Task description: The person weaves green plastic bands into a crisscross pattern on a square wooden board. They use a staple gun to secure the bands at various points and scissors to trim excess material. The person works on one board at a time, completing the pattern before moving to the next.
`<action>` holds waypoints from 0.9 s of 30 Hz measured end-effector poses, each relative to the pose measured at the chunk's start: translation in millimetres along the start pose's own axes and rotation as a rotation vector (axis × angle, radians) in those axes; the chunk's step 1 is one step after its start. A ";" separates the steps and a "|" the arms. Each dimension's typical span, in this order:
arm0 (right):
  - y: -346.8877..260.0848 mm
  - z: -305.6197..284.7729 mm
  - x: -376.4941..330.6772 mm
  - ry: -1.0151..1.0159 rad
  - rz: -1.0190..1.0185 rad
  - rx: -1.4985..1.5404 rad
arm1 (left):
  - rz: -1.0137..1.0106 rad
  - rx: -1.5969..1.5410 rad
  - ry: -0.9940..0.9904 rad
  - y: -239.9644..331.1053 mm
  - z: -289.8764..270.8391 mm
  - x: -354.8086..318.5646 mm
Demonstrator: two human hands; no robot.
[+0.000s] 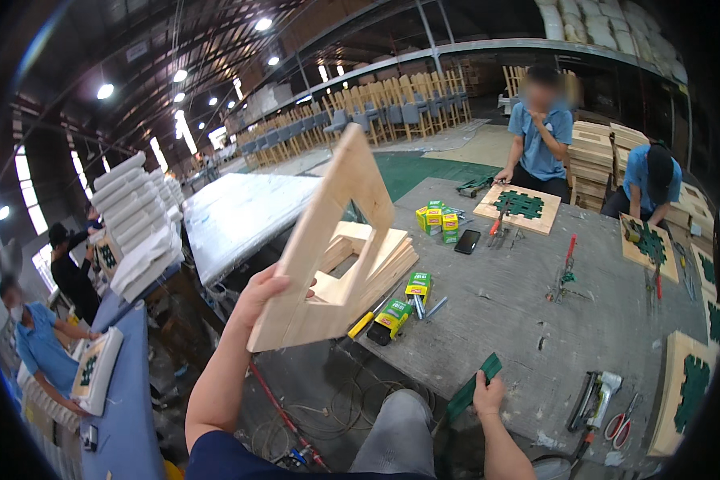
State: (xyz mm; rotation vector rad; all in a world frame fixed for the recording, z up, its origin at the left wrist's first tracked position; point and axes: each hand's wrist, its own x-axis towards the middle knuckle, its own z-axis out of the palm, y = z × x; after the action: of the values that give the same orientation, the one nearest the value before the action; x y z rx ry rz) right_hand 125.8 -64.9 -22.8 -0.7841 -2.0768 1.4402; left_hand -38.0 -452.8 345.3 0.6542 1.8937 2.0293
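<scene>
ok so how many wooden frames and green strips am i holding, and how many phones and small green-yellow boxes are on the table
wooden frame in the left hand: 1
green strip in the right hand: 1
black phone: 1
green-yellow boxes: about 6, four stacked, two lying
total: about 9

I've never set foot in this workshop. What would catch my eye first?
A pale wooden frame held up mid-picture by the left hand. Lower right, the right hand pinches a green strap at the edge of the grey worktable, where small green and yellow boxes stand.
</scene>
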 end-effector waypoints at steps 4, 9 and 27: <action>7.1 -22.8 8.5 0.156 0.111 0.715 | -0.008 -0.301 -0.119 -1.6 36.8 -6.2; -1.6 -54.7 -48.5 0.184 0.265 1.094 | -0.046 -0.410 -0.226 -21.6 83.0 -28.9; -19.1 -124.2 -112.7 -0.056 0.290 0.895 | -0.217 0.273 -0.515 -46.1 178.4 -23.8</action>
State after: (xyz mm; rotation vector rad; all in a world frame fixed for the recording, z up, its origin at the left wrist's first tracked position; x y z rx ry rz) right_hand 287.0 -66.4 27.4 -0.6601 -1.1372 2.2895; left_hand 68.9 -307.0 302.5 0.8903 1.8345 1.3200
